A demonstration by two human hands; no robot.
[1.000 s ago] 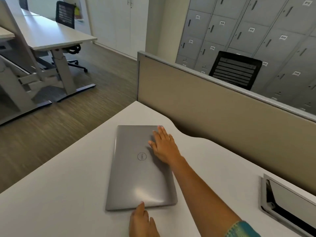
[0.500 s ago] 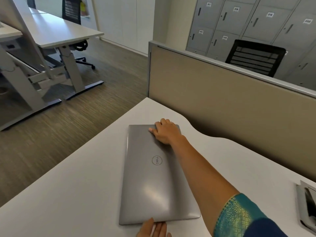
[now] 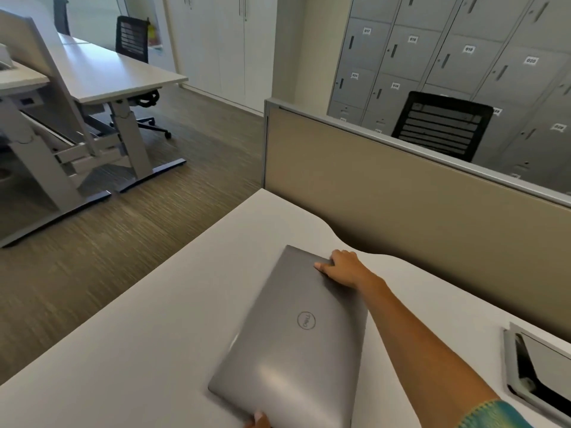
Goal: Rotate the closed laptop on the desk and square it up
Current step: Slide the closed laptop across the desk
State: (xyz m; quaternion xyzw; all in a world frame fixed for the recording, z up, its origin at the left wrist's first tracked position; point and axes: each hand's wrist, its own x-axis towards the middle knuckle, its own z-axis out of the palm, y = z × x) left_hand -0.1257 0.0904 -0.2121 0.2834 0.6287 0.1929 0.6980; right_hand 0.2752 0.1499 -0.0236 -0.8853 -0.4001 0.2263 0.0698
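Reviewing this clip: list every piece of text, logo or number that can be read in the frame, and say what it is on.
"DELL", ringed logo, seen turned sideways: lid of the closed laptop.
"017": tag on a locker door.
"019": locker tag.
"020": locker tag.
Tags on the other grey lockers: too blurred to read with confidence.
No text shows on the desk or the partition.

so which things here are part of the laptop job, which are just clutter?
In the job:
laptop
desk
right hand
left hand

Just there:
cable hatch
divider panel
black chair
lockers
other desks
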